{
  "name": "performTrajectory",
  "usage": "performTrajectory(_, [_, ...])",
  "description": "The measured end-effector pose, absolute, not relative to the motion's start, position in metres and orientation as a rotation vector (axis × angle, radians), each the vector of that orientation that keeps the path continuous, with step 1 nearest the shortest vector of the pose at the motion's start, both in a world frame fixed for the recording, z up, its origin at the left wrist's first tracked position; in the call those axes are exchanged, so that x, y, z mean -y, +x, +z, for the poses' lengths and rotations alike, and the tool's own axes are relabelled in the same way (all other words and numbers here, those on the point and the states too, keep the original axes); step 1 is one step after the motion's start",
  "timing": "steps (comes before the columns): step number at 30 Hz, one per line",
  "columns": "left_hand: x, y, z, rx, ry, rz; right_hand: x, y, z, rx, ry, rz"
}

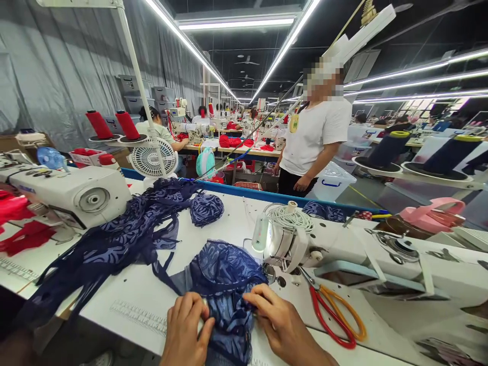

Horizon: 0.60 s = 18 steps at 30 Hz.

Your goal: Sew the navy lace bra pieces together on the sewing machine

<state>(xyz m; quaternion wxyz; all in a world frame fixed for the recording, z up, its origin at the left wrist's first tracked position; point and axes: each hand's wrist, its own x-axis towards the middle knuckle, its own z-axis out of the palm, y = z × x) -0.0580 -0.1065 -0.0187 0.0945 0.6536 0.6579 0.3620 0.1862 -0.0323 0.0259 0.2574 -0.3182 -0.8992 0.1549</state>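
Observation:
A navy leaf-patterned sheer fabric piece [229, 264], rounded like a cup at its far end, lies gathered on the white sewing table in front of me. On its left edge, my left hand [186, 328] has its fingers curled and thumb pressed in. My right hand [276, 320] pinches the right edge between thumb and fingers. The fabric's far end lies beside the needle area of a white sewing machine [284, 241]. Scissors [335, 315] with red and orange handles rest on the machine bed, right of my right hand.
A long heap of navy fabric pieces [129, 223] spreads across the left, by another sewing machine [87, 193]. A small navy stack [206, 208] sits behind my work. A person in a white shirt [318, 132] stands beyond the table. Navy thread cones [389, 150] stand right.

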Motion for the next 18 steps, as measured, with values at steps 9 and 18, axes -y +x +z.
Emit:
performTrajectory(9, [0.074, -0.073, 0.016, -1.202, 0.85, 1.041, 0.046, 0.146, 0.031, 2.439, -0.682, -0.092])
performTrajectory(18, [0.065, -0.09, 0.017, -1.34, 0.529, 1.304, 0.019, 0.129, 0.028, 2.084, -1.088, -0.03])
